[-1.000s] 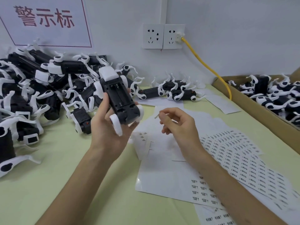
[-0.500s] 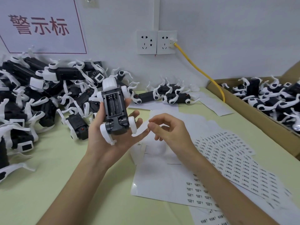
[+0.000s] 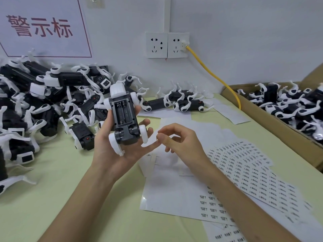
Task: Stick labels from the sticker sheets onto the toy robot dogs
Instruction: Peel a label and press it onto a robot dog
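Gripping the stiff, probably light toy robot dog (image 3: pixel 123 117) by its body in my left fingers (image 3: pixel 146 122); my right fingers (image 3: pixel 162 137) pinch a flimsy label (image 3: pixel 148 144).

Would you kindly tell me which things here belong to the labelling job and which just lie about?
Job: toy robot dog in left hand; label pinched by right hand; sticker sheets; pile of robot dogs.
Lying about: wall sockets; yellow cable; wall sign.

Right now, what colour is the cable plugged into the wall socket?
Yellow: the cable shows plainly in the head view.
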Tool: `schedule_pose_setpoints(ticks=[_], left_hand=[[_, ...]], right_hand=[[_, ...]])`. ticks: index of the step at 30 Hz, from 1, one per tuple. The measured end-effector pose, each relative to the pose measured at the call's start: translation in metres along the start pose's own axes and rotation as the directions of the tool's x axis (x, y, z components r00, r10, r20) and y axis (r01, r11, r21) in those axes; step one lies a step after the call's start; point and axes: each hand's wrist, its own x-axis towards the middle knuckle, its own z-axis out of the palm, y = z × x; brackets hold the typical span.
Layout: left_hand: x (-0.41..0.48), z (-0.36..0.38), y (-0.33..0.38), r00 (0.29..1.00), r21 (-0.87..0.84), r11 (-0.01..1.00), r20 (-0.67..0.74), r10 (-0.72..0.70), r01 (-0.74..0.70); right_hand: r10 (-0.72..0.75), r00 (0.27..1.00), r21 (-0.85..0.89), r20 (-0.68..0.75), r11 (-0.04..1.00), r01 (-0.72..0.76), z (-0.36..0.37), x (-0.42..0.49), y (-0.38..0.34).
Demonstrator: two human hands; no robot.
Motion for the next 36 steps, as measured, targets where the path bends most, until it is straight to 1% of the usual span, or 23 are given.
schedule_pose_setpoints(ticks=[4, 10, 16, 19, 22, 24, 27, 33, 36], left_hand=[[0.000, 0.000, 0.001, 1.000, 0.022, 1.000, -0.023, -0.001, 0.001], [0.000, 0.000, 0.004, 1.000, 0.057, 0.998, -0.011, 0.013, -0.012], [0.000, 0.004, 0.002, 0.998, 0.083, 0.995, -0.042, 0.052, -0.048], [0.000, 0.006, 0.000, 0.993, 0.151, 0.984, -0.067, 0.102, -0.091], [0.000, 0.009, -0.002, 0.980, 0.282, 0.950, -0.104, 0.168, -0.133], [-0.001, 0.011, -0.005, 0.973, 0.368, 0.919, -0.116, 0.199, -0.145], [-0.002, 0.012, -0.009, 0.967, 0.437, 0.887, -0.126, 0.223, -0.147], [-0.002, 0.014, -0.014, 0.977, 0.542, 0.827, -0.049, 0.208, -0.149], [-0.003, 0.018, -0.015, 0.977, 0.591, 0.790, -0.019, 0.214, -0.162]], right_hand=[[0.012, 1.000, -0.006, -0.015, 1.000, -0.012, -0.001, 0.001, -0.002], [0.031, 0.999, -0.018, -0.035, 0.999, -0.032, -0.002, 0.000, -0.004], [0.064, 0.997, -0.020, -0.053, 0.998, -0.065, -0.001, -0.001, -0.006], [0.121, 0.991, 0.027, -0.061, 0.992, -0.119, -0.001, -0.001, -0.009], [0.226, 0.974, 0.109, -0.021, 0.969, -0.222, -0.003, -0.001, -0.012], [0.285, 0.959, 0.120, 0.008, 0.951, -0.284, -0.003, -0.002, -0.012], [0.341, 0.939, 0.129, 0.039, 0.930, -0.343, -0.001, -0.002, -0.010], [0.366, 0.928, 0.135, 0.070, 0.918, -0.373, 0.001, -0.004, -0.009], [0.356, 0.933, 0.152, 0.051, 0.920, -0.360, 0.001, -0.004, -0.008]])
